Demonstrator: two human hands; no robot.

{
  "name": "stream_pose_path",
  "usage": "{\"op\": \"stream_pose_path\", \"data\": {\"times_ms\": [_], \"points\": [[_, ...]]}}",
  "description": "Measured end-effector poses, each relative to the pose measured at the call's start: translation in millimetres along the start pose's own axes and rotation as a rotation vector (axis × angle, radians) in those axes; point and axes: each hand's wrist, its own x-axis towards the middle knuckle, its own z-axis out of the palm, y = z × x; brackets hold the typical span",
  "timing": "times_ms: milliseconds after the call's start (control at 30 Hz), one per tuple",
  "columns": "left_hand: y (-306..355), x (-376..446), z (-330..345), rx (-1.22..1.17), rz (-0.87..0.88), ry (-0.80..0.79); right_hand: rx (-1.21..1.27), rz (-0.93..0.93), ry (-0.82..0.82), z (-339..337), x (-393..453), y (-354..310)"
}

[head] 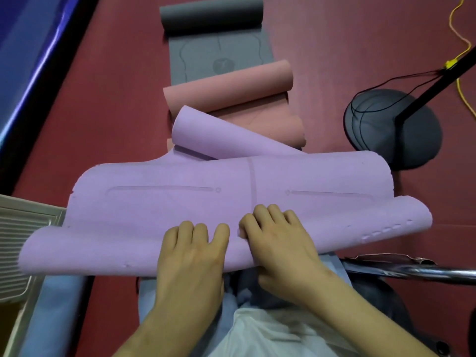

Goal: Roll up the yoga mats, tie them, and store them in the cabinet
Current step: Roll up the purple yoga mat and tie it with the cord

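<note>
At the left edge of the floor (108,104) a blue pad (28,81) is seen, and below it a ribbed panel (18,240). Down the middle of the floor three mats are laid end to end, overlapping: a grey mat (213,34) farthest, a pink mat (229,88) next, and a purple mat (164,197) nearest, each curled at its far end.

The near end of the purple mat is turned over into a first loose fold, and both hands are laid on that fold near its middle. The left hand (193,256) is pressed flat on it, fingers slightly apart and bent over the curve. The right hand (278,243) is set just beside it, fingers close together and curled over the top of the fold; whether the thumbs are tucked beneath cannot be told.

The mat is judged light, soft and springy, with a grippy surface: it is likely to uncurl if released, and its free corners are seen drooping. A tighter, straighter roll would probably be had with the hands spread toward the side edges.

At the right a lamp base (394,130) with black cable and a yellow cord (461,45) is seen, and nearer, a chrome bar (425,273).
</note>
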Motion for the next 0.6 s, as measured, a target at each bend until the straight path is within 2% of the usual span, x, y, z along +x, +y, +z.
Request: {"op": "stream_pose_path", "data": {"times_ms": [133,267,467,600], "points": [[2.5,-4.4,-0.7,-0.034,-0.026,0.014,0.019,-0.082,-0.181,-12.3,10.6,4.8],[5.9,-4.6,-6.0,-0.016,-0.053,0.045,0.111,-0.087,-0.369,-22.6,26.0,7.6],[3.8,-8.7,5.5,0.053,0.042,0.135,0.318,-0.051,-0.648,-37.8,52.7,25.9],[-3.8,-7.2,21.2,0.109,0.063,0.108,0.35,-0.03,-0.681,-39.5,59.3,27.1]]}}
